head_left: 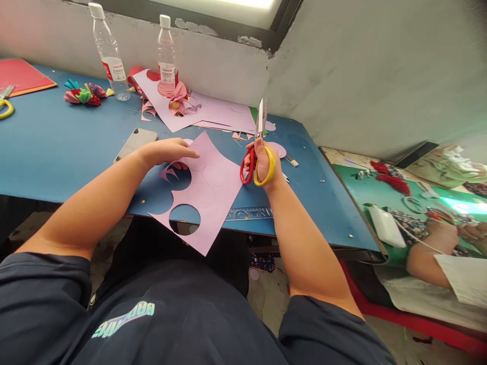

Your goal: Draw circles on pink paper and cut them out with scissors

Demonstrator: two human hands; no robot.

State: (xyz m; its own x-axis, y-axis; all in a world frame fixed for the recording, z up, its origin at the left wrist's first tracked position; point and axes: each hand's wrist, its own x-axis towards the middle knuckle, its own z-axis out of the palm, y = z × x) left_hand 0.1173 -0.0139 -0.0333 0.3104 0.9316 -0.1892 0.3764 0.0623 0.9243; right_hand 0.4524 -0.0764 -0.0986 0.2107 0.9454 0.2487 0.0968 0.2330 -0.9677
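Note:
My right hand (259, 161) grips a pair of scissors (260, 139) with one red and one yellow handle loop, its closed blades pointing up and away over the blue table (57, 152). My left hand (167, 151) rests palm down, fingers together, on a pink paper sheet (213, 185). That sheet has drawn circles and round holes cut out of it, and its near corner hangs over the table's front edge. The scissors are just right of the sheet and do not touch it.
A phone (136, 142) lies left of my left hand. Two water bottles (109, 50), more pink paper (205, 109) and folded paper flowers (82, 95) stand at the back. A clear ruler (248, 213) lies by the front edge. Another person's arm (429, 253) works at the right.

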